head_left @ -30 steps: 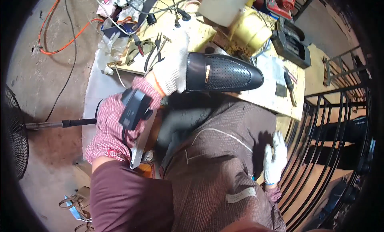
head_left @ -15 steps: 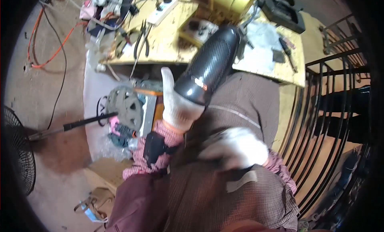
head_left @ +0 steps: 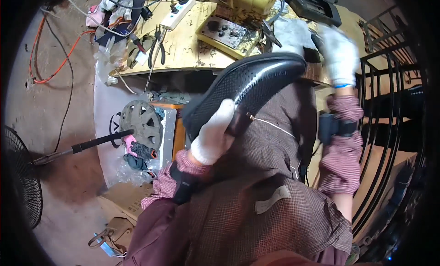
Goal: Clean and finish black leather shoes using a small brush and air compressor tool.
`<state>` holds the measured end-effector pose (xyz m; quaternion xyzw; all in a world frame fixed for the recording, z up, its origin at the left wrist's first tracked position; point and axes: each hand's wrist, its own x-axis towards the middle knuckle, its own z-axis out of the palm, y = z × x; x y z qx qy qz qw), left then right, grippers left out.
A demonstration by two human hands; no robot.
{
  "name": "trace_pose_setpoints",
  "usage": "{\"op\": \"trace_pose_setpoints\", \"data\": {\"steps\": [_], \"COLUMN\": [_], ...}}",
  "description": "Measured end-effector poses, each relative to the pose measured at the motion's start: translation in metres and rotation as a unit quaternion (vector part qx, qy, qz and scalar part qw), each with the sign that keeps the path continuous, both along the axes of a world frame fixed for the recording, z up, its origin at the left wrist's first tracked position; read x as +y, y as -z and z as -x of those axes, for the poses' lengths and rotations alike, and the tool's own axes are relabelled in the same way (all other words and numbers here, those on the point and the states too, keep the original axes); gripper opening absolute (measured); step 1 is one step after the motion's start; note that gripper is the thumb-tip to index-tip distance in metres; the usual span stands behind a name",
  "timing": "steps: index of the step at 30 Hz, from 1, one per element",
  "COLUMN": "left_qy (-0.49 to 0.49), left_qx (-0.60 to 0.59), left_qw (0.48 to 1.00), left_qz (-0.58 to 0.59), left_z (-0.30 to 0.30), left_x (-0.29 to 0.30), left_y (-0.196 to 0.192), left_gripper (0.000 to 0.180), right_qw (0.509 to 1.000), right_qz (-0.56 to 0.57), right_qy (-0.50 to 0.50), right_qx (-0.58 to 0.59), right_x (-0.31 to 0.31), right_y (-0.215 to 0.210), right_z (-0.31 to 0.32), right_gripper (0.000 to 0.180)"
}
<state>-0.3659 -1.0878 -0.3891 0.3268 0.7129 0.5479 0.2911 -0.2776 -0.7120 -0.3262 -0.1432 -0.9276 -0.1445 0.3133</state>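
Far left: black fan (head_left: 22,179), cage cut off by the frame's dark rim. Upper left: orange cable (head_left: 35,59) looped on the floor. Lower left: cardboard box (head_left: 123,199). Left of centre: grey slotted disc (head_left: 143,124), lying flat. Above it, pliers (head_left: 161,43) on the yellowish table (head_left: 185,48), handles parted.

Centre: left grip (head_left: 213,136), white-gloved, closed around a black perforated shoe (head_left: 261,82); thumb laid along the side, other fingers mostly hidden. Shoe is at mid-frame, extending up and right from the grip, held tilted with toe toward upper right, in front of the table edge. Metal ornament on its lower side, just right of the grip.

Upper right: pale cloth (head_left: 289,33) on the table. Right grip (head_left: 339,57), also white-gloved, blurred, beside the cloth, apart from the shoe; cannot tell whether its fingers are spread or pinching anything. Far right: black metal rails (head_left: 376,169).
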Motion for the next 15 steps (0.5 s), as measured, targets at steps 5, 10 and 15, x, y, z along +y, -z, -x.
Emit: {"op": "trace_pose_setpoints", "data": {"steps": [5, 10, 15], "left_qy": [0.139, 0.132, 0.102], "left_qx": [0.002, 0.26, 0.131], "left_qw": [0.99, 0.954, 0.935], "left_qz": [-0.041, 0.077, 0.315], "left_z": [0.03, 0.06, 0.097], "left_x": [-0.033, -0.032, 0.002], "left_y": [-0.016, -0.041, -0.098], "left_gripper": [0.043, 0.048, 0.037], "right_qw": [0.888, 0.947, 0.873], "right_qz": [0.306, 0.201, 0.473], "right_qy": [-0.021, -0.038, -0.01], "right_qx": [0.343, 0.246, 0.118], "right_x": [0.011, -0.045, -0.076], "right_y": [-0.05, -0.031, 0.025], "right_z": [-0.038, -0.047, -0.021], "right_gripper": [0.03, 0.034, 0.056]}}
